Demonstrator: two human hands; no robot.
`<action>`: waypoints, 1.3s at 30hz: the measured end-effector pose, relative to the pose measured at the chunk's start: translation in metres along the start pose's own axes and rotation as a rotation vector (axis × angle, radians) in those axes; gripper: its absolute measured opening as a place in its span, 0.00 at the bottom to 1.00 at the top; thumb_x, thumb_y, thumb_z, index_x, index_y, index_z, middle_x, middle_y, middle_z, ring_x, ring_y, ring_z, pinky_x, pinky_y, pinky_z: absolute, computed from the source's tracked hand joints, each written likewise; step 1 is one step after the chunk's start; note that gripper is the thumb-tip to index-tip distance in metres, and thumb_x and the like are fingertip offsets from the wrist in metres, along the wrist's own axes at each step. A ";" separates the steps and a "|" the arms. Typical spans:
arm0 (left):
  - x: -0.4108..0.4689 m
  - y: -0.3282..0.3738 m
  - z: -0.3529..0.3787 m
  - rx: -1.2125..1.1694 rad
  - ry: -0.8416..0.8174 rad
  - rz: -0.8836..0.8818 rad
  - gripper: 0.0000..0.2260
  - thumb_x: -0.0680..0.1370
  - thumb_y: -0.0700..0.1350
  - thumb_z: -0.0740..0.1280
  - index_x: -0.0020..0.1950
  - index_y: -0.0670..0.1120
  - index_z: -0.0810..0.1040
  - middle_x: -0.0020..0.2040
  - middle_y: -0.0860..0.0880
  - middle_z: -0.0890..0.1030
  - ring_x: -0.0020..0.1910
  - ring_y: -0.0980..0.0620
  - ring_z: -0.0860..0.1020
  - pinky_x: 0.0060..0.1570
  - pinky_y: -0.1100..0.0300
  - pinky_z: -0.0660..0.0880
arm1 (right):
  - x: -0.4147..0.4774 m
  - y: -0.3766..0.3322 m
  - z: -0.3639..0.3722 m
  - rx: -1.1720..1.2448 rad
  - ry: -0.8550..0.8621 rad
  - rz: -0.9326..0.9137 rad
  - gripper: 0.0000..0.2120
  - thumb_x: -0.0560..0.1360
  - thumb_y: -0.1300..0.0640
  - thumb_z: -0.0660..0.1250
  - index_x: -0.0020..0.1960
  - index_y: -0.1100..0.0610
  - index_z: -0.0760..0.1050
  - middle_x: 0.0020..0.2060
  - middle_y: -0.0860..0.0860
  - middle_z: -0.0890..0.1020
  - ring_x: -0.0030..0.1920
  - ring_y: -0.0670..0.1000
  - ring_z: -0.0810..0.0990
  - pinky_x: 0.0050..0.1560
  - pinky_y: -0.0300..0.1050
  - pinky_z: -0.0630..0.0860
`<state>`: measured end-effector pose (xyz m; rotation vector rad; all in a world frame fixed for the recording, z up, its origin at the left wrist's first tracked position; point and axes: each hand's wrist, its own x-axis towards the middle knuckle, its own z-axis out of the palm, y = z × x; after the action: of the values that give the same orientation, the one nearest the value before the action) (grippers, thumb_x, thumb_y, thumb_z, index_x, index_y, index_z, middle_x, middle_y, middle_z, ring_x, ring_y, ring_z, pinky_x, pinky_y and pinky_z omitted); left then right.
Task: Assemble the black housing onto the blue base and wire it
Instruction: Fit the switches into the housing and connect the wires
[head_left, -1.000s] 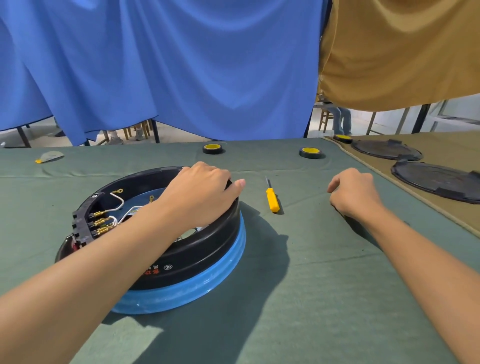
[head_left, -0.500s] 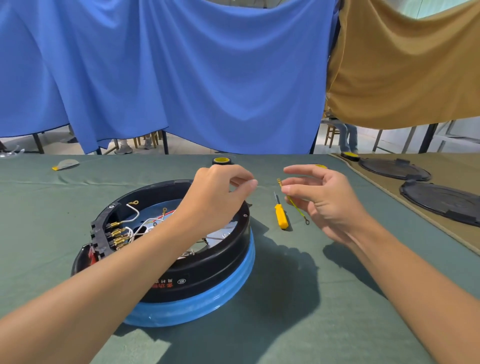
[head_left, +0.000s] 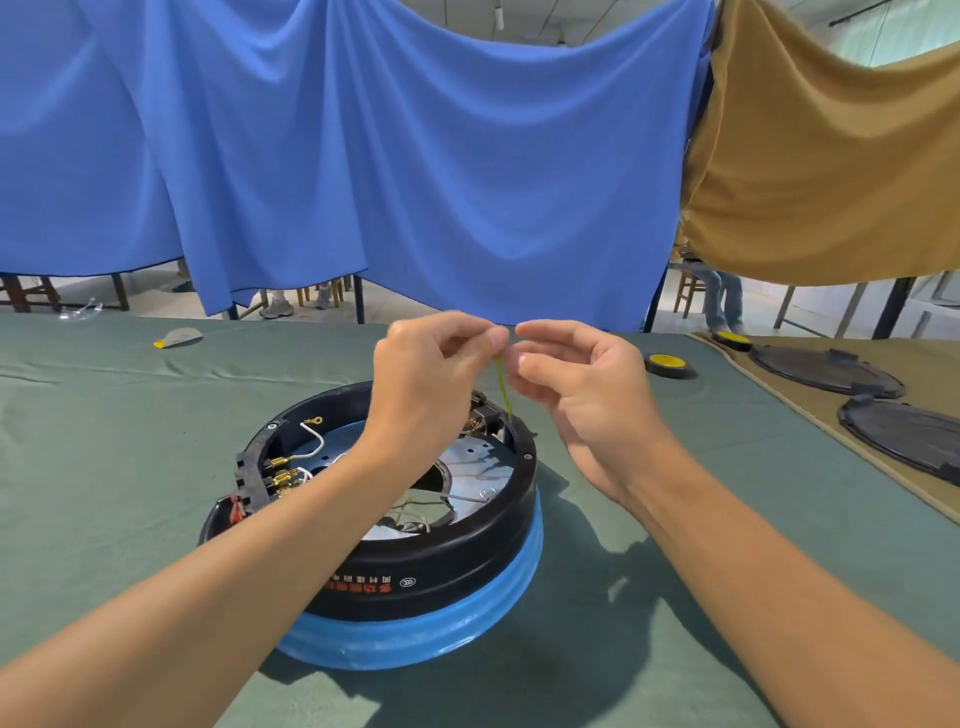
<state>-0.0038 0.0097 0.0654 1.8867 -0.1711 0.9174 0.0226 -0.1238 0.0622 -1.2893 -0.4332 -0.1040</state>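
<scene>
Near the middle of the counter (head_left: 104, 467), which has a green cloth on it, sits the black housing (head_left: 457, 561). It rests on top of the blue base (head_left: 415, 636), and the blue shows as a band under it. Inside the housing are a shiny metal plate (head_left: 475, 467), a white wire (head_left: 311, 447) and some gold pins (head_left: 280, 475) on its left side.

Both hands are up above the far side of the housing, close together. The left hand (head_left: 426, 379) and the right hand (head_left: 582, 384) each pinch the top of a thin yellow-green wire (head_left: 503, 387) with thumb and first finger. Their other fingers are curled loosely. The wire hangs down between the hands to the far rim of the housing. Its low end is too small to make out.

Toward the far right of the counter lies a black and yellow roll (head_left: 667, 365). Past it, on a brown cloth at the right edge, lie two flat black lids (head_left: 826, 370). By the far left edge is a small grey and yellow thing (head_left: 179, 338). A blue curtain (head_left: 363, 156) and a brown curtain (head_left: 831, 156) hang behind the counter.
</scene>
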 end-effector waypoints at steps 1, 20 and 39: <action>0.005 0.000 -0.003 -0.017 0.075 0.003 0.05 0.78 0.42 0.70 0.42 0.47 0.83 0.37 0.53 0.85 0.38 0.53 0.83 0.50 0.49 0.79 | 0.003 0.000 0.003 -0.046 0.029 -0.020 0.09 0.72 0.71 0.69 0.46 0.59 0.80 0.38 0.54 0.85 0.41 0.48 0.84 0.44 0.40 0.80; 0.014 -0.036 -0.024 0.565 -0.390 0.053 0.11 0.82 0.39 0.62 0.49 0.35 0.83 0.46 0.37 0.81 0.47 0.39 0.76 0.49 0.49 0.72 | 0.023 0.049 0.017 -0.624 -0.096 0.405 0.22 0.63 0.50 0.78 0.52 0.45 0.72 0.54 0.58 0.80 0.62 0.59 0.73 0.60 0.63 0.73; 0.005 -0.035 -0.022 0.568 -0.405 -0.056 0.04 0.75 0.46 0.74 0.43 0.46 0.86 0.36 0.50 0.83 0.40 0.50 0.80 0.44 0.53 0.80 | 0.015 0.042 0.005 -0.486 -0.188 0.468 0.29 0.67 0.60 0.78 0.64 0.56 0.71 0.49 0.56 0.84 0.47 0.55 0.84 0.50 0.54 0.81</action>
<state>0.0055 0.0464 0.0478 2.5826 -0.1040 0.5661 0.0477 -0.1043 0.0307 -1.8579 -0.2603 0.3273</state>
